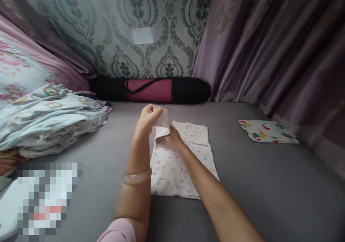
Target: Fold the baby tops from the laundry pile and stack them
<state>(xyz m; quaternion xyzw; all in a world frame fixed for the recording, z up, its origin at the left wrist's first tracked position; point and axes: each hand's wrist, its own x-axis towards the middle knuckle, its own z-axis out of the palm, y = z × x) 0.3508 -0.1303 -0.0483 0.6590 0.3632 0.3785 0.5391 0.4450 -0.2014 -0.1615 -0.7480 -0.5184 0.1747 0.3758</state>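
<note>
A pale pink cloth (178,170) with small coloured prints lies flat on the grey bed surface, its far part folded over toward me. My left hand (149,118) pinches a raised corner of this cloth above its far left side. Close beside it, my right hand (174,136) reaches at the lifted flap, its fingers partly hidden by the fabric; what they hold cannot be made out. The far right part of the cloth rests flat.
A heap of crumpled pale cloths (59,116) lies at the left. A black and dark pink long bag (151,90) rests along the wall. At the right is a folded white cloth (266,131) with bright prints. Something pixelated (48,199) is at the lower left.
</note>
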